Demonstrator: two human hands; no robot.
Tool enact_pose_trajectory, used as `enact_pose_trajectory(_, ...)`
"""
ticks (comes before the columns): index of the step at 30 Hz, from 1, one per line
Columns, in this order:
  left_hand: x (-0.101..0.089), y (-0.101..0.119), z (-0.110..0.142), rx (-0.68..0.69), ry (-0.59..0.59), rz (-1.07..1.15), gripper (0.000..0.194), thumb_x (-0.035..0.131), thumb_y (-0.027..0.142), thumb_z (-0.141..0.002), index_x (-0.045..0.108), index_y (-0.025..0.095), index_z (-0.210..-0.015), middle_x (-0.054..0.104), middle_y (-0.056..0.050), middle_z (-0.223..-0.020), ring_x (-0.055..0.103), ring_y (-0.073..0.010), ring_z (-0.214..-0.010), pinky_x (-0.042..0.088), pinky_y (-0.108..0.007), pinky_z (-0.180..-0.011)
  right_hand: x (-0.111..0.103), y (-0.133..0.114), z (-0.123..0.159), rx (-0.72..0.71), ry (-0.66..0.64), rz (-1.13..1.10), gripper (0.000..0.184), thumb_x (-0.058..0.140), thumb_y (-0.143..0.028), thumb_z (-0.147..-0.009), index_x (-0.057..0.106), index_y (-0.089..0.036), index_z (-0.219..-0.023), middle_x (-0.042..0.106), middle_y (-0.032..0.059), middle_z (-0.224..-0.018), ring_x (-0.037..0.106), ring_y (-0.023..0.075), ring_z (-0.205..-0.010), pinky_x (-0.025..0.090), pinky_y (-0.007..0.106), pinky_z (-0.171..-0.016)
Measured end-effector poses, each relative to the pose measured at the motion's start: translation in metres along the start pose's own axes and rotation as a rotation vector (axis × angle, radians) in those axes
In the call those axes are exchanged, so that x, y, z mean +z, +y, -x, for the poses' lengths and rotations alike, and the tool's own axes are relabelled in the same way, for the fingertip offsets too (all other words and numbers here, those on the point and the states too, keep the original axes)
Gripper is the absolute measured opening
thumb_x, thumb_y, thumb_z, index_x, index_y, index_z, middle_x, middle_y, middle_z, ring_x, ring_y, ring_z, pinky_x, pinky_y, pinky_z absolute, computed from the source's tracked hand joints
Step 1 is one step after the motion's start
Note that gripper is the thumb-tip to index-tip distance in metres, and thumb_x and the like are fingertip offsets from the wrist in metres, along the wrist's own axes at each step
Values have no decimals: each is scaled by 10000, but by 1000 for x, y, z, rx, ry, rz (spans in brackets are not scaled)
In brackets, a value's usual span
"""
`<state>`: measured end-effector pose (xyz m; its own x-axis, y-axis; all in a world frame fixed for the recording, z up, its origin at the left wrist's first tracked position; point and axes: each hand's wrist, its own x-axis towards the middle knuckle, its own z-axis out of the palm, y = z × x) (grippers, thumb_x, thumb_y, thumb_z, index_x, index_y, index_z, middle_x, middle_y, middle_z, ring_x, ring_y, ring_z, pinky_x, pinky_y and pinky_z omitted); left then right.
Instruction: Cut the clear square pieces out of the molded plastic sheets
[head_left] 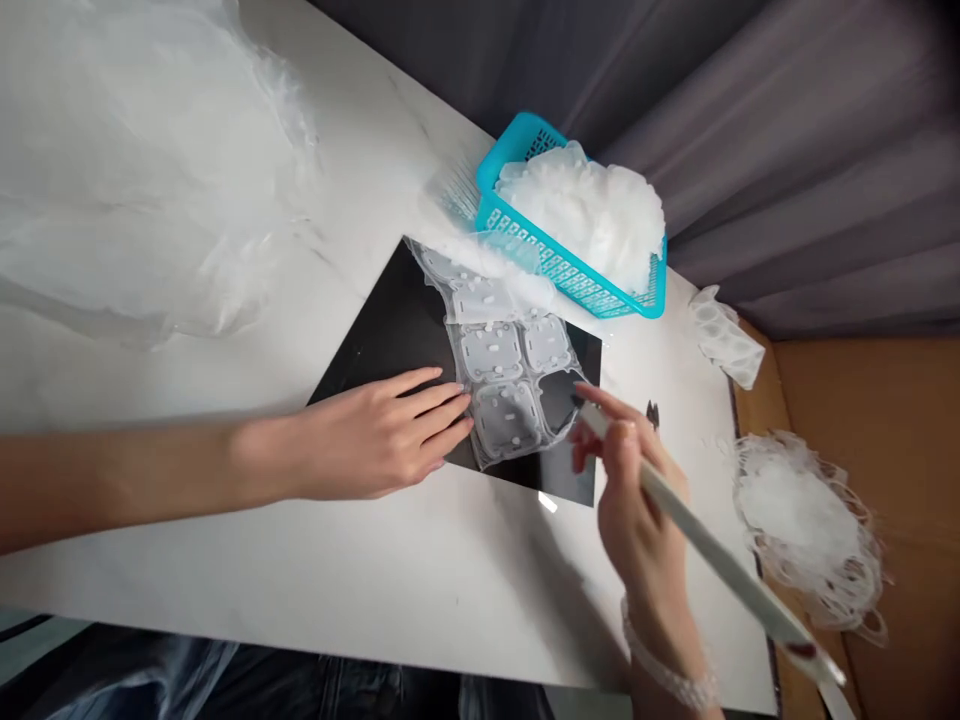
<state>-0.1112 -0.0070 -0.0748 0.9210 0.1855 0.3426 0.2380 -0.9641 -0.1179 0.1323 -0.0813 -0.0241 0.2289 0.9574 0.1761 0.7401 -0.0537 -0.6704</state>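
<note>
My left hand lies flat with outstretched fingers, its fingertips at the left edge of a translucent moulded sheet. The sheet shows rounded-square panels with small raised bumps, and its lower right panel is an open hole. My right hand grips a long, pale, slim tool slantwise, its dark tip beside that hole. What kind of tool it is cannot be made out. Under the sheet is a black glossy board; the sheet's far end looks folded or overlapped.
A turquoise basket heaped with white translucent pieces stands behind the board. Large clear plastic bags cover the far left. To the right are a loose translucent piece, a small dark object and a pile of stringy scraps.
</note>
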Motion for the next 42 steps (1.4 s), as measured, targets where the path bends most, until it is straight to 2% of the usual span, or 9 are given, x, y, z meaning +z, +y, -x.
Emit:
enact_pose_trajectory(4,3,5,4,-34,-5,78,404,439,313,-995,588,128,-1322,611,-179,-1345,566,-313,-1253,429,-515,-1064,11,-15,21,25,-27,-76,247,561,-350,-961,671,-249,-1157,728,33,-924,706,175,-830,559,284,-704)
enact_pose_trajectory(15,4,-23,-6,-143,-38,-54,465,364,388,-995,647,87,-1209,667,-147,-1258,554,-351,-1233,345,-605,-1110,0,27,-9,-95,-237,56,267,560,-327,-962,659,-236,-1192,749,44,-1026,714,184,-912,573,308,-787)
enact_pose_trajectory(21,1,-50,4,-377,-54,-102,400,464,373,-961,599,237,-1312,632,-103,-1320,445,-353,-1360,287,-636,-1137,9,11,11,-67,-371,-100,253,533,-299,-979,651,-251,-1198,745,25,-989,712,147,-821,575,271,-745)
enact_pose_trajectory(23,-8,-38,6,-387,-25,-85,411,479,330,-958,590,191,-1328,615,-129,-1346,453,-364,-1355,315,-631,-1126,6,7,13,-111,-371,-77,244,544,-276,-974,659,-248,-1188,743,22,-982,706,144,-843,566,263,-755)
enact_pose_trajectory(26,-22,10,8,-266,1,-83,446,500,285,-954,586,15,-1298,605,-232,-1329,531,-372,-1278,389,-554,-1108,0,9,7,-176,-325,-34,245,560,-252,-966,665,-246,-1187,737,24,-978,697,148,-873,555,260,-758)
enact_pose_trajectory(29,-25,64,10,-234,-62,-24,541,518,356,-950,524,17,-1371,567,-220,-1384,531,-362,-1277,413,-504,-1101,2,14,-4,-225,-364,-43,255,549,-236,-973,655,-236,-1205,736,30,-1010,700,148,-911,560,263,-793)
enact_pose_trajectory(32,-20,94,11,-275,-134,-14,583,517,394,-952,491,29,-1406,544,-202,-1417,511,-368,-1295,430,-488,-1083,13,16,-15,-382,-473,-70,254,531,-210,-979,641,-195,-1208,724,65,-1121,680,172,-1074,543,288,-922)
enact_pose_trajectory(36,-17,89,11,-383,-116,-38,521,491,376,-971,537,39,-1367,596,-187,-1365,548,-358,-1256,431,-536,-1073,32,10,-26,-524,-508,-71,269,509,-207,-989,618,-183,-1234,709,81,-1173,653,184,-1151,530,298,-969)
enact_pose_trajectory(42,-28,52,17,-558,-138,-121,462,470,323,-973,588,43,-1321,636,-189,-1306,567,-385,-1217,425,-618,-1058,48,-12,-42,-448,-430,-75,256,519,-288,-988,677,-196,-1166,755,56,-1036,726,181,-902,580,296,-818)
